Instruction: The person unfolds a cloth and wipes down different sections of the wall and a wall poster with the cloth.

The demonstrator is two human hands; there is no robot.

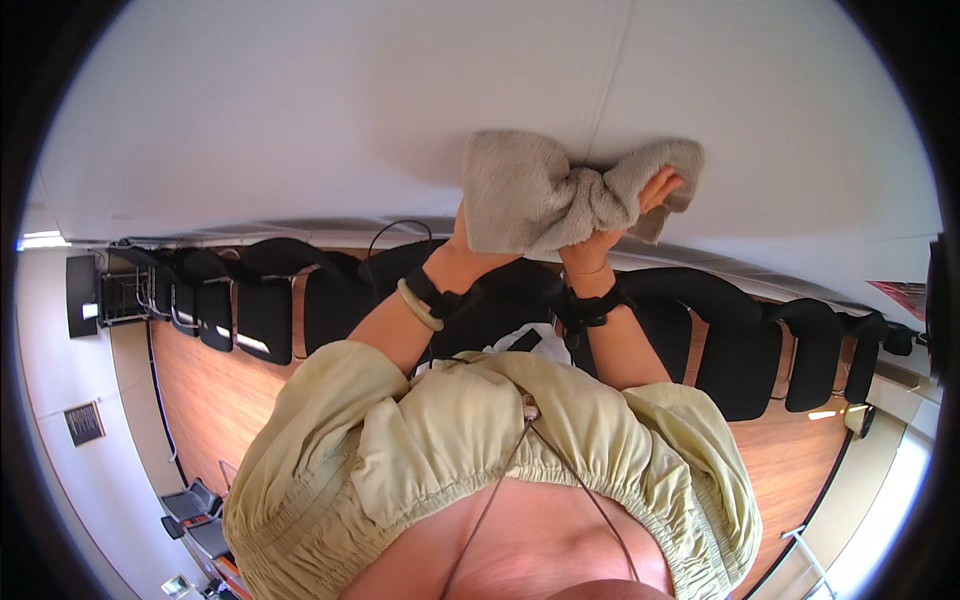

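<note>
Gripping the right end of a taupe terry towel (pixel 512 190), the right hand (pixel 600 245) curls partly over it; the left hand (pixel 475 248) is mostly hidden by the other end, so I cannot tell whether it closes. The towel is bunched near the edge of the white tabletop (pixel 300 110), with black chairs (pixel 263 320) along it. To my mind, equal tension from both hands would keep the folds neat

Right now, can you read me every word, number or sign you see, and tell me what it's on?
None can be read here.
Dark wall sign at the left: faint pale marks, too small to read.
Reddish item at the right edge: too blurred to tell if it has words.
Grey-beige towel: no writing shows on it.
</note>
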